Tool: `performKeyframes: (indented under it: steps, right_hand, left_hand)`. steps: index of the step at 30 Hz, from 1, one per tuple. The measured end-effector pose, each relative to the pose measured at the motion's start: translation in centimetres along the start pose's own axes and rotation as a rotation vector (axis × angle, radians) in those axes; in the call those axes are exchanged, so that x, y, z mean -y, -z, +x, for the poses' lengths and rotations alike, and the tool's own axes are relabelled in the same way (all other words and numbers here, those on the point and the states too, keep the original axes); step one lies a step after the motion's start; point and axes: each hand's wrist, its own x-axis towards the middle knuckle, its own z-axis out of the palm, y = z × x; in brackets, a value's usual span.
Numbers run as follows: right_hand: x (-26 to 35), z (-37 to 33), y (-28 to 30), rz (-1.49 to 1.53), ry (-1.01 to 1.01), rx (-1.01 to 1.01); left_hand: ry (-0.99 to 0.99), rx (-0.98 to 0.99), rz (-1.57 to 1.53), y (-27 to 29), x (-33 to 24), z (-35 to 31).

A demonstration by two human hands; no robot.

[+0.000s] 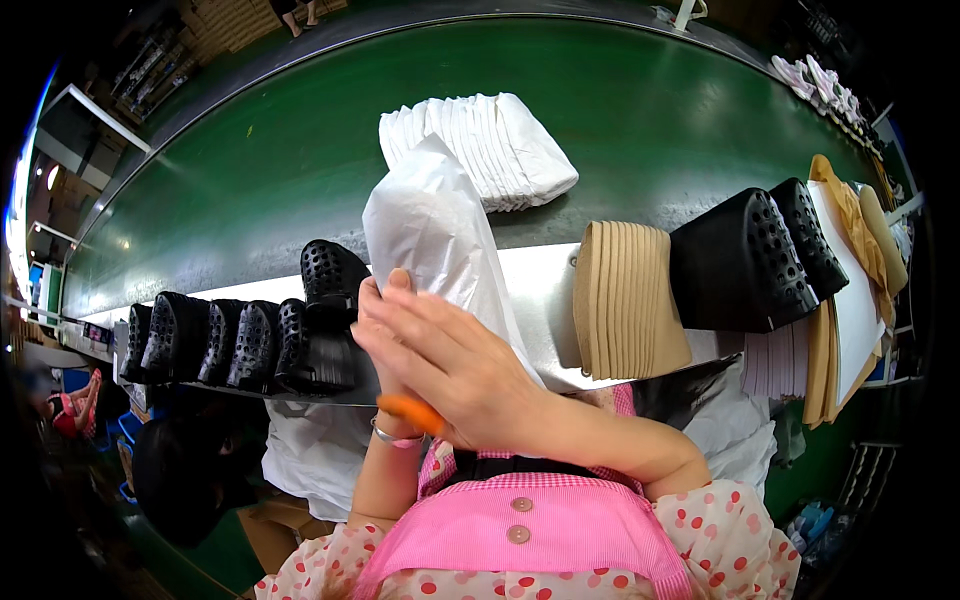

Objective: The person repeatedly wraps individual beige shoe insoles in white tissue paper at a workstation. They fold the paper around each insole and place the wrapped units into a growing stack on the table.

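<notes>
A white paper-wrapped piece point(432, 225) stands tall in front of my chest, its pointed top leaning left. My right hand point(450, 365) lies across its lower part with the fingers stretched out. Behind it is my left hand point(372, 312), mostly covered, so its fingers cannot be made out. A blurred orange object point(412, 412) shows below the right palm, by my left wrist; which hand has it, if either, I cannot tell. Just left of the hands, a black perforated shoe point(332, 275) rests on other black footwear.
Several black perforated shoes point(205, 340) line the bench edge at left. A stack of white folded pieces point(475, 140) lies on the green table point(650, 110). To the right stand a tan ribbed stack point(630, 300), black shoes point(745, 260) and brown and white sheets point(850, 290).
</notes>
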Motion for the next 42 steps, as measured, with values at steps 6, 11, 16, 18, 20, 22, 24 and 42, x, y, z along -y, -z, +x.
performKeyframes:
  steps: [6,11,16,18,20,22,24,42]
  right_hand:
    - [-3.9,0.9,-0.2,-0.062,-0.058,-0.084]
    - [-5.8,0.4,0.4,0.24,-0.328,-0.202]
    - [-4.8,-1.5,0.5,0.571,-0.648,-0.266]
    - [-4.4,-3.1,0.2,0.588,-0.697,-0.283]
    - [-4.3,-5.0,-0.7,0.588,-0.7,-0.276]
    - [-3.7,-6.9,-1.6,0.612,-0.785,-0.256]
    - [-3.2,-7.8,-1.9,0.652,-0.853,-0.266]
    - [-2.0,-5.7,-0.7,1.542,-1.042,-0.194]
  left_hand:
    - [0.079,-0.122,-0.602,-2.4,-3.1,-0.7]
    - [0.152,-0.103,-0.605,-2.7,-3.5,-1.6]
    - [0.388,0.115,-0.67,-1.7,-2.6,-3.7]
    - [0.489,0.133,-0.763,-1.6,-2.7,-5.7]
    - [0.563,0.07,-0.859,-1.4,-2.0,-7.2]
    - [0.593,0.056,-0.878,-0.9,-1.9,-7.2]
    - [0.611,0.021,-0.915,-0.8,-2.6,-6.3]
    - [0.352,0.498,-1.26,-2.5,-3.7,-3.2]
